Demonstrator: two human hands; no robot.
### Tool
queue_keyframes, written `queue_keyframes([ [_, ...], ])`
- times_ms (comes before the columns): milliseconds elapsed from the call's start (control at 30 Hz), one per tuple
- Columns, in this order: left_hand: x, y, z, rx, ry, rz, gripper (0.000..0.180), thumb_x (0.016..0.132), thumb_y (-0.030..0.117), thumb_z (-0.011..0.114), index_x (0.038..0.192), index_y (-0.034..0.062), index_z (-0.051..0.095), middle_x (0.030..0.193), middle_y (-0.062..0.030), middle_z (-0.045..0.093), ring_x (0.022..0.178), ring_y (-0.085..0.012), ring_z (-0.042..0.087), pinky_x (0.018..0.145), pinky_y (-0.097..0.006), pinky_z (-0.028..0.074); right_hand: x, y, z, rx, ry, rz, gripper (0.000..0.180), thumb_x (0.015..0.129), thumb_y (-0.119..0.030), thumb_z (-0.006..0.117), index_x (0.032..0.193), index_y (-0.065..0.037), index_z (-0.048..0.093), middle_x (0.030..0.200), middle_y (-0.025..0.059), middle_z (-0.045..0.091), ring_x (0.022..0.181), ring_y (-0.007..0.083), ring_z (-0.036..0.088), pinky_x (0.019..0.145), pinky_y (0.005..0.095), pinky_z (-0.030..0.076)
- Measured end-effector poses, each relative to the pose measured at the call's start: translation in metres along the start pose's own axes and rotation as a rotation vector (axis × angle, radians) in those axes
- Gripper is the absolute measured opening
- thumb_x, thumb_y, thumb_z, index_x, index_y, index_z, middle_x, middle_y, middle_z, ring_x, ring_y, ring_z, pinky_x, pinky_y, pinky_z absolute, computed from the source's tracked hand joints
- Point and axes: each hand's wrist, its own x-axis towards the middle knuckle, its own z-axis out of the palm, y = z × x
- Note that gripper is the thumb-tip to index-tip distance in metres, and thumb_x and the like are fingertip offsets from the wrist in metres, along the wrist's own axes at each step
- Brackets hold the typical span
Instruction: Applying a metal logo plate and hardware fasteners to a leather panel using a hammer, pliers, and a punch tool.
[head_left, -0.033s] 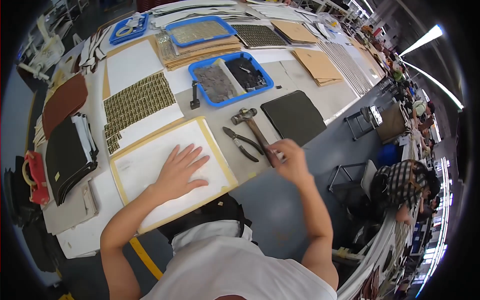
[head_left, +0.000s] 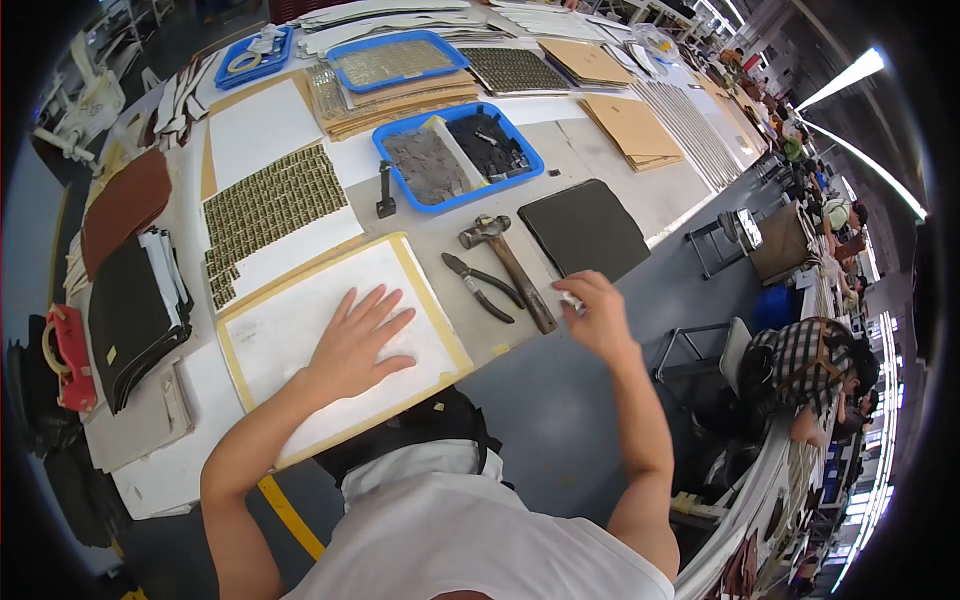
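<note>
Left hand (head_left: 355, 340): laid palm down, fingers spread and thumb held apart, on a white board (head_left: 262, 355) bordered with yellowish tape; it grasps nothing. Right hand (head_left: 602, 318): fingers curled, with a small whitish piece (head_left: 571, 299) pinched at the fingertips; its exact kind cannot be made out. The piece is at the near edge of the table (head_left: 476, 338), just right of the handle of a hammer (head_left: 514, 272); whether the right hand touches the table cannot be told. The hammer lies head away from the person, free of both hands. Pliers (head_left: 469, 276) lie between hammer and board, handles parted. Beyond the right hand lies a dark slab (head_left: 588, 232); a blue tray (head_left: 538, 165) stands farther back.
</note>
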Motion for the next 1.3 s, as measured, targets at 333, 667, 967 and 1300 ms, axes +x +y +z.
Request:
queue_keyframes([
  [333,-0.001,-0.001,0.01,-0.012,0.015,-0.044,0.06,0.094,0.045,0.067,0.142,0.0114,0.058,0.155,-0.0141,0.046,0.148,-0.0331,0.036,0.123,-0.054,0.022,0.001,0.079,-0.047,-0.3,-0.281,-0.122,0.03,0.073,-0.005,0.079,0.103,-0.011,0.077,0.109,0.0046,0.07,0.101,0.0267,0.067,0.083,0.0392,0.057],
  [667,-0.019,-0.006,0.001,0.064,-0.013,-0.217,0.066,0.097,0.053,0.058,0.149,0.0126,0.05,0.16,-0.0162,0.037,0.151,-0.0352,0.029,0.123,-0.053,0.02,0.019,0.095,-0.043,-0.206,-0.068,0.02,0.017,0.092,-0.01,0.067,0.106,-0.003,0.073,0.103,0.0168,0.072,0.099,0.0373,0.068,0.085,0.0413,0.055],
  [967,-0.089,-0.02,-0.014,0.117,0.035,-0.537,0.08,0.099,0.06,0.051,0.158,0.0094,0.034,0.166,-0.0169,0.025,0.155,-0.0338,0.019,0.126,-0.052,0.01,0.014,-0.019,-0.015,0.182,0.588,0.068,0.02,0.107,-0.007,0.047,0.117,0.005,0.06,0.12,0.0174,0.069,0.106,0.0208,0.065,0.093,0.0301,0.049],
  [1300,-0.159,-0.026,-0.023,0.268,0.338,-0.922,0.061,0.099,0.036,0.061,0.147,0.0005,0.048,0.153,-0.0239,0.045,0.142,-0.0373,0.043,0.12,-0.046,0.031,-0.003,-0.224,0.107,0.493,-0.381,-0.493,0.03,0.084,-0.008,0.074,0.112,0.0,0.067,0.116,0.0177,0.07,0.103,0.0345,0.07,0.087,0.0403,0.057],
])
